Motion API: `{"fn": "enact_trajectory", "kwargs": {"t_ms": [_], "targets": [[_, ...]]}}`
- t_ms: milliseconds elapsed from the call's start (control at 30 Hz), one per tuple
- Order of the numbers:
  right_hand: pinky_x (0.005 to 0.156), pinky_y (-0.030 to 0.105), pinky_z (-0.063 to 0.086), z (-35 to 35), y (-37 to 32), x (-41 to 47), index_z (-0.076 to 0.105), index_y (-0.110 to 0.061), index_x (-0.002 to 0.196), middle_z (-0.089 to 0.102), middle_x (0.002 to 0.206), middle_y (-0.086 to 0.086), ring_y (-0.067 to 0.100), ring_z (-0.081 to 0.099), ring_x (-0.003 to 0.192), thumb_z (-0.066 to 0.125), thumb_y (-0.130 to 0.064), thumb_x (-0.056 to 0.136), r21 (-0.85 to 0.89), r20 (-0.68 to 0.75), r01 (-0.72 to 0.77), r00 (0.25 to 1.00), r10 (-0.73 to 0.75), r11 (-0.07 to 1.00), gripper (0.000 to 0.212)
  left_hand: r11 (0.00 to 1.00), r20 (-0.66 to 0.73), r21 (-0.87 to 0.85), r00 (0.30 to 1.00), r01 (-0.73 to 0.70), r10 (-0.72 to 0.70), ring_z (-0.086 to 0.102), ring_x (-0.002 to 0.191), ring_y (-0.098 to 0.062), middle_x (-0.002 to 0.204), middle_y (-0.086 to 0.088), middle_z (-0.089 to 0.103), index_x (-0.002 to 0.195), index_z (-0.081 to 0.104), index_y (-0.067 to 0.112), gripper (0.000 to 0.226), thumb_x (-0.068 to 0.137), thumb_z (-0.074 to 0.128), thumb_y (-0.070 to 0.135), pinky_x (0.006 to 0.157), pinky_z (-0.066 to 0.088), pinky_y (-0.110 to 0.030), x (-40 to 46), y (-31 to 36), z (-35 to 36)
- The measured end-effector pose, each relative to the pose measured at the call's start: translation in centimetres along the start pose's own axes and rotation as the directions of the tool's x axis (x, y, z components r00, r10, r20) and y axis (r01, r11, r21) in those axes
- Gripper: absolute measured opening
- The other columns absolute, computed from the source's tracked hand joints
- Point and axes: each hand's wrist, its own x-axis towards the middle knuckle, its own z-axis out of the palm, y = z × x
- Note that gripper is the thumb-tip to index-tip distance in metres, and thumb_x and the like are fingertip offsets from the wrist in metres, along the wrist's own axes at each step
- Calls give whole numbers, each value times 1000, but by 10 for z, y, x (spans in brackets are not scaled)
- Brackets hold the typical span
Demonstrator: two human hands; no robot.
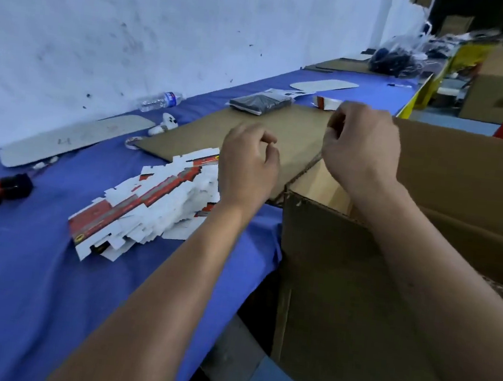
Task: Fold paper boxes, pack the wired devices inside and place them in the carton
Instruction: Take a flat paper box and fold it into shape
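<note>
Thin printed card, the flat paper boxes (148,206) heaped on the desk (13,288) at nine o'clock from the carton (357,296) look light and bendable, best pinched at an edge, while both hands, left hand (246,168) and right hand (361,146), hover loosely curled and empty.

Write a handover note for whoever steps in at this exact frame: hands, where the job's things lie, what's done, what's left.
Left hand: empty, fingers loosely curled, above the stack of flat box blanks.
Right hand: fingers curled, nothing visibly held, over the open carton.
A dark packet and one red-and-white box lie at the far end of the cardboard sheet; a bag of dark wired items sits farther along the table.
Done: cannot tell; the carton's inside is hidden.
Left: fold blanks, pack devices, load the carton.
</note>
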Motion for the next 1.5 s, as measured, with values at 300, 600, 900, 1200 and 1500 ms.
{"fn": "enact_trajectory", "kwargs": {"t_ms": [300, 600, 900, 1200, 1500], "targets": [[92, 38, 48, 154, -196, -78, 64, -18, 116, 68, 117, 8, 30, 54, 119, 63, -49, 89, 291, 531, 311, 735, -423, 905, 41, 407, -515, -77, 313, 910, -798, 42, 132, -43, 140, -27, 49, 129, 54, 9, 36, 94, 54, 18, 102, 35, -39, -44, -163, -152], [103, 51, 32, 209, -263, -130, 48, -19, 131, 50, 131, 15, 39, 42, 124, 72, -46, 76, 321, 565, 135, 767, -304, 937, 66, 345, -380, -537, 144, 770, -914, 65, 83, -28, 106, -13, 67, 99, 57, 14, 11, 89, 60, 16, 73, 58, -40, -59, -214, -199], [112, 57, 33, 176, -314, -157, 18, -31, 157, 30, 148, 11, 34, 21, 139, 79, -79, 51, 570, 505, 495, 419, -755, 656, 132, 522, -413, -553, 330, 649, -849, 70, 92, -28, 109, -12, 71, 106, 61, 16, 26, 92, 59, -6, 76, 59, -40, -107, -212, -301], [117, 48, 23, 168, -384, -258, 8, -40, 158, 40, 144, -7, 21, 28, 138, 69, -85, 59, 827, 423, 329, 173, -890, 457, 125, 631, -410, -427, 483, 647, -773, 73, 91, -27, 95, -6, 78, 104, 73, 17, 28, 94, 62, -7, 79, 59, -36, -189, -204, -426], [113, 30, 40, 182, -383, -286, 30, -28, 156, 50, 147, -9, 8, 45, 137, 86, -55, 70, 947, 312, -65, 417, -854, 315, 106, 458, 169, -680, 731, 572, -661, 71, 109, -27, 125, -14, 71, 139, 59, 13, 71, 76, 89, 26, 84, 59, -35, -230, -213, -435]]}}
